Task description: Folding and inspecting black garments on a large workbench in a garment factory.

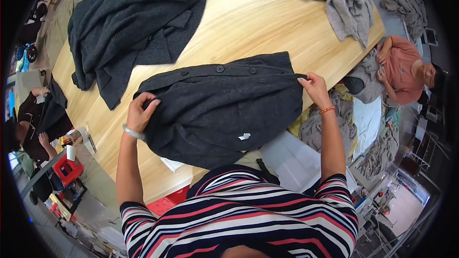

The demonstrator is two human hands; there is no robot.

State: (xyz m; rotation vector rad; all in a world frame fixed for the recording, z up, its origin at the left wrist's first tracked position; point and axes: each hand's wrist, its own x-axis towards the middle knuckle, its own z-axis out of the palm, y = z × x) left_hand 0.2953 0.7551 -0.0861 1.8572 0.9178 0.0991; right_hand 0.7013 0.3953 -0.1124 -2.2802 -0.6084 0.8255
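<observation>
A dark charcoal knitted cardigan (215, 110) lies across the near part of the table, partly hanging over its front edge. Dark buttons (220, 69) run along its far band, and a small white label (244, 136) shows on the near part. My left hand (142, 110) pinches the cloth at the left side, thumb against fingers. At the right end, my right hand (313, 87) grips the edge of the front band between thumb and fingers. The band is stretched between both hands.
A heap of dark knitwear (138, 19) covers the table's far left. Grey knitwear (334, 0) hangs over the far right corner. One person in a pink top (404, 67) handles grey cloth at right; another in dark clothes (36, 119) holds dark cloth at left. A red stool (67, 169) stands lower left.
</observation>
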